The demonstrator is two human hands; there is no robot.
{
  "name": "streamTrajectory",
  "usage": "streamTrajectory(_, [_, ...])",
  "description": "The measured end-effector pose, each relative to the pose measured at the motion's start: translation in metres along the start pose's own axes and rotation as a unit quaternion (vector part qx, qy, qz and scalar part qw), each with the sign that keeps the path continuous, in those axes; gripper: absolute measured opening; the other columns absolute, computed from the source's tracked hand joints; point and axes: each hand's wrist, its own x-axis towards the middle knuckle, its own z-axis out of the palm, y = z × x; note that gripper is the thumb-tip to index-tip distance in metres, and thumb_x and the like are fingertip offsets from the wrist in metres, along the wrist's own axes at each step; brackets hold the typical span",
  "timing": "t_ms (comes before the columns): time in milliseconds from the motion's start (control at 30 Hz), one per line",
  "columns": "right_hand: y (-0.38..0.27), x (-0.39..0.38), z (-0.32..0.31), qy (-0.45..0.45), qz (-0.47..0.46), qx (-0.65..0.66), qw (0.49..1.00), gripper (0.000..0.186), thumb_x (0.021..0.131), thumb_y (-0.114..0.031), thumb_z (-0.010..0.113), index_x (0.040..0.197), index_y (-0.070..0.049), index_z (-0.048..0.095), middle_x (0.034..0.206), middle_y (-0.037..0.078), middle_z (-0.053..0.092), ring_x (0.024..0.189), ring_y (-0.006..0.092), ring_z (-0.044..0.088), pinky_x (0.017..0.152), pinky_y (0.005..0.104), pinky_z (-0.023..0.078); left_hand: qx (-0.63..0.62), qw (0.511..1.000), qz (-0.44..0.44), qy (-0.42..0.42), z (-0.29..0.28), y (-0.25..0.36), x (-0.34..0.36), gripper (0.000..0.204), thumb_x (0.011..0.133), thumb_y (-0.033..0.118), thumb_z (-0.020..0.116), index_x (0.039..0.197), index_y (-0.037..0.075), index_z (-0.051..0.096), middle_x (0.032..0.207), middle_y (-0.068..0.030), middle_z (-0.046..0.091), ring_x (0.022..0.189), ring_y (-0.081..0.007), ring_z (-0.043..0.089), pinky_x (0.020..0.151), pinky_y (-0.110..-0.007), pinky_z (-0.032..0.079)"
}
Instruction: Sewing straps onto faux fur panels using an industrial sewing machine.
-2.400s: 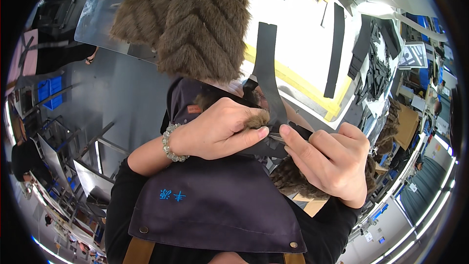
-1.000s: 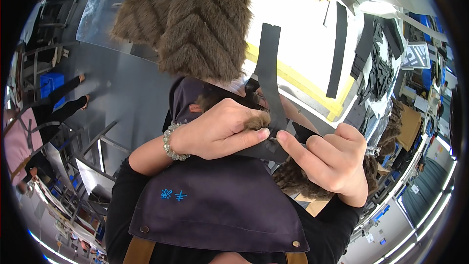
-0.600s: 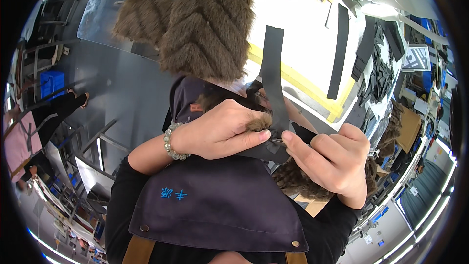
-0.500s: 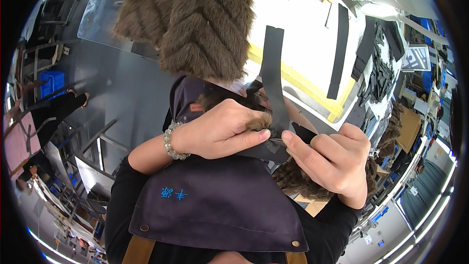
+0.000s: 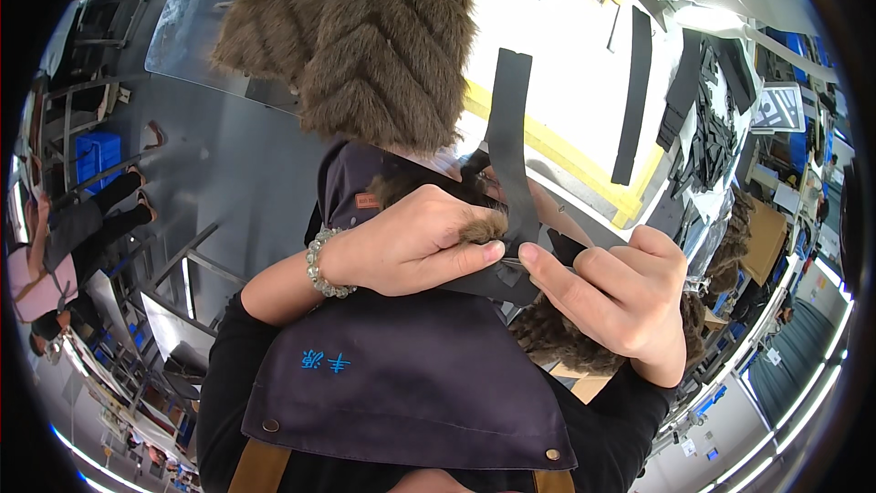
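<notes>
My left hand (image 5: 411, 242), a beaded bracelet at its wrist, is closed with the thumb pressed on a tuft of brown fur (image 5: 482, 230). By its thumb tip runs a black fabric strip (image 5: 509, 128), its upper end lying over the white table. My right hand (image 5: 620, 288) is pinched, thumb and forefinger together, on a thin needle-like metal piece (image 5: 512, 261) whose other end reaches my left thumb. Its exact kind is too small to tell. A large brown fur panel (image 5: 388, 55) with chevron ridges lies beyond my left hand.
Another black strip (image 5: 633, 100) lies on the white tabletop (image 5: 566, 64), beside a heap of black strips (image 5: 716, 119) at the right. More brown fur (image 5: 566, 338) sits under my right wrist. A person in pink (image 5: 44, 278) is at the far left, near metal frames.
My right fingers have shifted very slightly left, toward my left thumb. My left hand keeps its hold. The person at the far left has moved.
</notes>
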Motion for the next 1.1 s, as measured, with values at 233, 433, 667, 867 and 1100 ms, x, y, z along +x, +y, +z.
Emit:
streamTrajectory(233, [0.001, -0.001, 0.003, 0.002, 0.002, 0.005, 1.000, 0.042, 0.056, -0.012, 0.065, 0.098, -0.014, 0.071, 0.056, -0.007, 0.030, 0.043, 0.0045, 0.034, 0.046, 0.0231, 0.023, 0.009, 1.000, -0.015, -0.016, -0.002, -0.001, 0.001, 0.027, 0.092, 0.020, 0.053, 0.088, -0.006, 0.056, 0.055, -0.0149, 0.042, 0.047, -0.0269, 0.046, 0.048, -0.034, 0.036])
streamTrajectory(433, [0.001, 0.000, 0.002, -0.011, -0.020, -0.004, 1.000, 0.042, 0.056, -0.011, 0.064, 0.098, -0.014, 0.071, 0.056, -0.007, 0.030, 0.043, 0.0051, 0.035, 0.046, 0.0230, 0.023, 0.020, 1.000, -0.016, -0.012, -0.001, -0.001, -0.001, 0.027, 0.092, 0.020, 0.053, 0.092, -0.007, 0.057, 0.055, -0.0144, 0.043, 0.048, -0.0256, 0.046, 0.048, -0.034, 0.037])
streamTrajectory(667, [0.007, -0.010, -0.002, 0.018, 0.021, -0.004, 1.000, 0.044, 0.058, -0.013, 0.064, 0.102, -0.014, 0.071, 0.057, -0.006, 0.029, 0.044, 0.0056, 0.032, 0.046, 0.0250, 0.020, 0.011, 1.000, -0.009, 0.013, -0.001, -0.001, -0.002, 0.028, 0.092, 0.019, 0.054, 0.096, -0.008, 0.058, 0.056, -0.0144, 0.046, 0.048, -0.0246, 0.049, 0.049, -0.032, 0.038])
streamTrajectory(867, [0.005, -0.010, -0.004, 0.016, 0.029, 0.004, 0.999, 0.043, 0.060, -0.012, 0.065, 0.102, -0.014, 0.071, 0.056, -0.006, 0.029, 0.043, 0.0056, 0.032, 0.046, 0.0248, 0.020, -0.005, 1.000, -0.015, 0.018, -0.001, 0.000, -0.002, 0.027, 0.092, 0.018, 0.054, 0.098, -0.008, 0.058, 0.056, -0.0142, 0.047, 0.048, -0.0249, 0.051, 0.049, -0.032, 0.039])
streamTrajectory(1100, [0.002, -0.009, -0.001, 0.027, 0.025, 0.012, 0.999, 0.041, 0.061, -0.012, 0.066, 0.101, -0.014, 0.071, 0.057, -0.006, 0.029, 0.043, 0.0055, 0.032, 0.047, 0.0246, 0.020, 0.068, 0.998, 0.009, 0.002, 0.000, 0.005, -0.001, 0.022, 0.089, 0.016, 0.057, 0.095, -0.005, 0.059, 0.055, -0.0132, 0.049, 0.050, -0.0275, 0.054, 0.049, -0.033, 0.040])
